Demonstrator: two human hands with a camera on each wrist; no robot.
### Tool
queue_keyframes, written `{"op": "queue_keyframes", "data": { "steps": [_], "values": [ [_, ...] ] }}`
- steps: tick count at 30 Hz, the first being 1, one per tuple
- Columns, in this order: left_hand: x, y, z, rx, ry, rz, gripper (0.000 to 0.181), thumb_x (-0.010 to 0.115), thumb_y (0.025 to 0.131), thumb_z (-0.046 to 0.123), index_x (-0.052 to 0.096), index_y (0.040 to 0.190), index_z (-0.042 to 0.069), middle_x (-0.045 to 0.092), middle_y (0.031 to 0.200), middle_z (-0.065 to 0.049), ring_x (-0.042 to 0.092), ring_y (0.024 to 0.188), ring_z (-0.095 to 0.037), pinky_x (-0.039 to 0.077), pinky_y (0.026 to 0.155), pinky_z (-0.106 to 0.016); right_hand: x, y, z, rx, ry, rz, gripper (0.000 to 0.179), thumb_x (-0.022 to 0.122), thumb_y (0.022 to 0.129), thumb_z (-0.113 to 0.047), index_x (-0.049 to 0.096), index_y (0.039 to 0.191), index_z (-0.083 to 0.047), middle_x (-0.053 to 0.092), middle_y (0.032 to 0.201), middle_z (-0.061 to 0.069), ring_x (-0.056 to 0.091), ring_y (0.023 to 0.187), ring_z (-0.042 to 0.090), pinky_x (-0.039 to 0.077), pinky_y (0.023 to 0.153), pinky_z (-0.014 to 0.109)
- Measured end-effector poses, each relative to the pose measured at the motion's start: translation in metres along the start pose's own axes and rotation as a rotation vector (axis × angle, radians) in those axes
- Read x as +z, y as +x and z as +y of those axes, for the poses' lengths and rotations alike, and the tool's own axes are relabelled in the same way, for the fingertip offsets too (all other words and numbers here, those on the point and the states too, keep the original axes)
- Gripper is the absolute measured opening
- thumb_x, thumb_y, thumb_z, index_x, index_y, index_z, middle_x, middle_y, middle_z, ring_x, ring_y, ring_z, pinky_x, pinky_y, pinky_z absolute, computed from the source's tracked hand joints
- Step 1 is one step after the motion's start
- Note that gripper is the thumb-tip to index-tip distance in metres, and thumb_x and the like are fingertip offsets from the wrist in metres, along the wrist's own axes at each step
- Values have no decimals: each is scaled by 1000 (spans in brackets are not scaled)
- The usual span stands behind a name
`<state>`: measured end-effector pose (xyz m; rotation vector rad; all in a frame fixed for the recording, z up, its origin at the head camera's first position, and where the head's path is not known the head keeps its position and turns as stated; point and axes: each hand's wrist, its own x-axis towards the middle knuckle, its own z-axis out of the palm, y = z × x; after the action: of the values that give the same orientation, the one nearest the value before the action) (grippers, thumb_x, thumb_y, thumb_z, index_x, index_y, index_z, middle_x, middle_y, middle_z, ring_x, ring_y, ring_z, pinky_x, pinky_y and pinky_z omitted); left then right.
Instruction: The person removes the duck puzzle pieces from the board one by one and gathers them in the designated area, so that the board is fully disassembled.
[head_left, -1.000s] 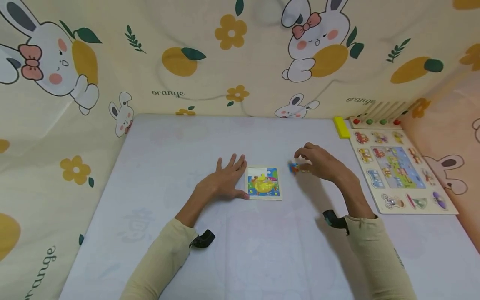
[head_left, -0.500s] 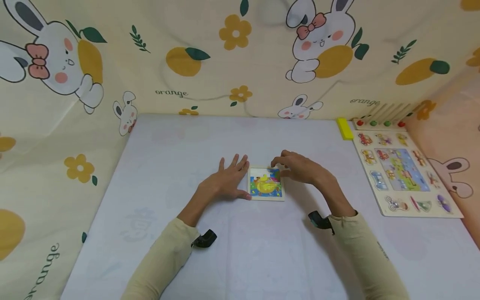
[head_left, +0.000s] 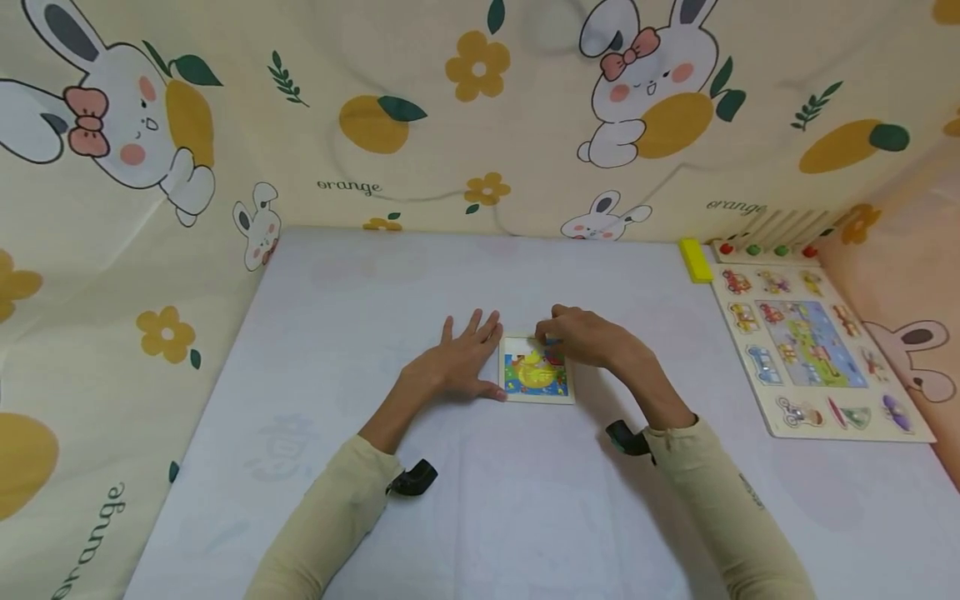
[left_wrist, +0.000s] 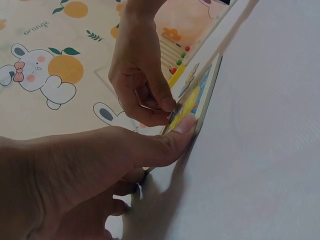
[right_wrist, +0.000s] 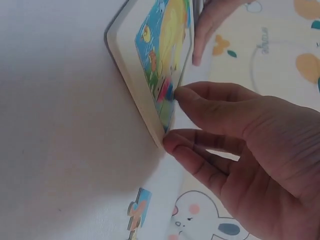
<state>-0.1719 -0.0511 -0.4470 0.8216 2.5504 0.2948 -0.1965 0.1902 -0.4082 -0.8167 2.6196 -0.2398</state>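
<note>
A small jigsaw puzzle in a pale wooden frame [head_left: 536, 399] shows a yellow duck on blue. My left hand [head_left: 465, 367] lies at its left side with fingers spread, and the thumb [left_wrist: 175, 142] presses on the frame's edge. Over the upper right of the puzzle, my right hand [head_left: 585, 336] pinches a small pink-and-blue puzzle piece [right_wrist: 166, 91] between thumb and finger. That piece overlaps the picture area in the right wrist view; the fingers partly hide it. Another loose puzzle piece [right_wrist: 138, 212] lies on the table beyond the frame, hidden behind the right hand in the head view.
At the right stands a large wooden peg-puzzle board [head_left: 817, 425] with vehicle and toy shapes. Behind it are a rack with red and green beads [head_left: 768, 250] and a yellow block [head_left: 696, 261]. A patterned cloth [head_left: 420, 167] hangs along the table's far side.
My right hand has moved left from the table beside the puzzle to its upper right, carrying the puzzle piece. The left hand has stayed at the frame. The head view has shifted slightly.
</note>
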Motion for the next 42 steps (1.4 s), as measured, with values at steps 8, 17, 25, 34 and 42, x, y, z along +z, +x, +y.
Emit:
{"op": "queue_keyframes", "data": {
  "steps": [8,17,25,34,42],
  "values": [
    [-1,0,0,-9,6,-10,111,67,94,63,7,169,8,-6,178,-9,-8,166,-34,2,130,-69,1,1,4,-15,5,17,17,67,102,-11,76,116,-10,63,102,9,58,86,21,53,79,36],
    [-2,-1,0,-12,7,-20,111,67,94,64,7,169,8,-7,178,-8,-9,166,-33,2,130,-69,8,-6,15,-40,-4,65,23,68,101,-13,74,123,-19,61,99,6,57,83,20,49,75,31],
    [-2,0,0,-9,3,-17,111,67,94,63,7,169,7,-7,178,-9,-9,166,-34,1,130,-69,10,-4,14,-54,-46,73,34,65,100,0,75,127,-19,63,100,9,57,84,21,51,75,32],
    [-1,2,1,-6,19,-16,110,66,94,64,7,169,8,-7,178,-9,-9,166,-34,2,130,-69,5,-9,14,-40,-38,43,30,60,104,-5,70,128,-20,65,107,9,61,91,22,56,82,40],
    [-2,1,1,-13,7,-22,111,66,94,64,6,169,7,-8,178,-8,-10,166,-33,1,130,-68,8,-9,14,-21,6,37,35,77,95,-33,64,125,-18,61,102,5,58,86,20,50,75,33]
  ]
}}
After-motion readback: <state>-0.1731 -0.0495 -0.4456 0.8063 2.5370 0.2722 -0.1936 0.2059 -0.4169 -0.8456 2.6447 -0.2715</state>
